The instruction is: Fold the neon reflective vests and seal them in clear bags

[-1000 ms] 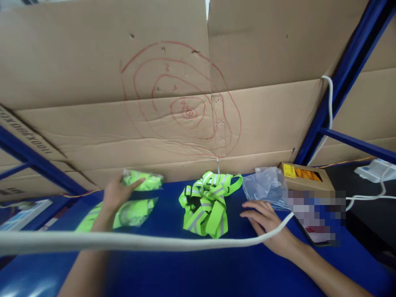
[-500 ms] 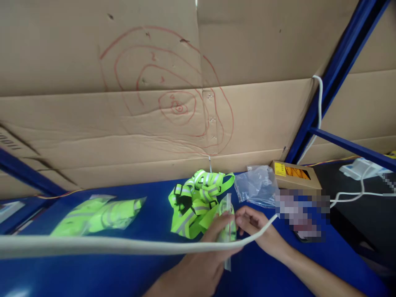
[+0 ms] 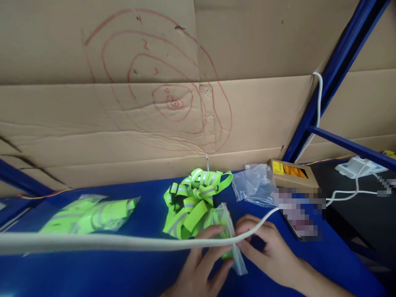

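A clear plastic zip bag with a bright green reflective strap inside lies tilted between my hands. My left hand is curled around the bag, fingers on its upper part and thumb low near the green material. Against the bag's right edge, the fingertips of my right hand are pinched together. A white cable crosses in front of both hands and hides part of the grip. Just beyond them lies a loose heap of green reflective straps with black buckles.
Packed green reflective straps lie at left on the blue table. A clear bag, a cardboard box and a phone-like object, its screen blurred, are at right. The white cable spans the foreground; cardboard stands behind.
The bag has tilted, its lower end swinging right. My right fingertips have closed in on its edge, and my left fingers have spread lower around it. The view has shifted slightly.
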Demonstrator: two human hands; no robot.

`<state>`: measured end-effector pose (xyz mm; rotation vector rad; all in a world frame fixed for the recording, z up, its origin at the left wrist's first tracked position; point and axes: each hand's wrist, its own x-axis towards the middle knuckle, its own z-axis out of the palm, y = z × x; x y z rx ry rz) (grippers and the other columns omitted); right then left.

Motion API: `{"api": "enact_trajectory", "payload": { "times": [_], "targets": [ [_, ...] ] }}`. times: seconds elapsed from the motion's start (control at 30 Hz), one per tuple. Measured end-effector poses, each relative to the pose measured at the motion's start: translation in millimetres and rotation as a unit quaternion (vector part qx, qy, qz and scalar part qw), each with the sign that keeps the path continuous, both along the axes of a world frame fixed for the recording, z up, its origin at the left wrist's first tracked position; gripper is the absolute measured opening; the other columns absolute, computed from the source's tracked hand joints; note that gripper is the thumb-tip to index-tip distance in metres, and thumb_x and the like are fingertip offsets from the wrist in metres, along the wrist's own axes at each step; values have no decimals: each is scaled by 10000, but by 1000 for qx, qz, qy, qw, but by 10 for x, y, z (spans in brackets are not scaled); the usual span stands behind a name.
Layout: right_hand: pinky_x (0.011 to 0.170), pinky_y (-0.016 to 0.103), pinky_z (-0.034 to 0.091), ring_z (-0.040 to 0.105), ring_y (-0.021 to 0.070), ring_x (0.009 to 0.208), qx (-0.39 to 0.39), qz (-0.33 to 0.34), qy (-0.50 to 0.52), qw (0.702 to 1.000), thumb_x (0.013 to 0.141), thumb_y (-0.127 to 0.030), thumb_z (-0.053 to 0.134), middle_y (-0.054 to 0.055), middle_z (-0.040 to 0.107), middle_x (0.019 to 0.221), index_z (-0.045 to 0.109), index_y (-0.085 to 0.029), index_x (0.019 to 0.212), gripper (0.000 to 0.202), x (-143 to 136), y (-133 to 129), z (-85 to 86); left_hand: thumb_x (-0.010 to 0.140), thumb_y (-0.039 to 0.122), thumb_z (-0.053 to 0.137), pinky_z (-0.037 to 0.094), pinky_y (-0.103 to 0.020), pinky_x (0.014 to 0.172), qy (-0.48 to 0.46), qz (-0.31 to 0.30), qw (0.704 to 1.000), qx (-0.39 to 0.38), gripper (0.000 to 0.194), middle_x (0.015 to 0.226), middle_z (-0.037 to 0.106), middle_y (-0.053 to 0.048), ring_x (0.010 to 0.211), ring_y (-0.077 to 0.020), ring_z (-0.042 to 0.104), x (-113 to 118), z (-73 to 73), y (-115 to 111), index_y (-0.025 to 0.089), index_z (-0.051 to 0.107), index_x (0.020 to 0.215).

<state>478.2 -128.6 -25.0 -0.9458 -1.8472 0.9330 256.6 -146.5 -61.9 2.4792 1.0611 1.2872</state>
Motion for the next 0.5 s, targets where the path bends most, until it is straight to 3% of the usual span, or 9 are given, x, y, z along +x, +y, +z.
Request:
{"api": "enact_trajectory", "payload": {
  "times": [0.27,0.43,0.5],
  "targets": [
    [611,237,443,544,121,661,-110,39,21,993,915,-353,719,-1,638,794,688,-190,870,172,30,-13,9,878,153,676,605,-331,982,-4,40,999,2,376,1300,563,-79,1155,-241,663,26,-1,-65,357,692,1194],
    [620,218,442,564,118,660,-115,42,1,993,942,-332,661,-14,624,735,690,-179,866,174,20,8,-12,868,233,647,602,-351,826,-65,-91,985,-133,265,1019,642,-61,932,-217,664,18,210,78,307,670,1121],
    [625,206,441,575,115,667,-85,45,-25,995,901,-280,692,-16,636,749,667,-179,853,114,-1,-10,-27,878,302,655,576,-340,774,-70,-100,976,-182,138,939,639,-55,860,-205,649,57,282,132,264,661,1010]
  ]
}}
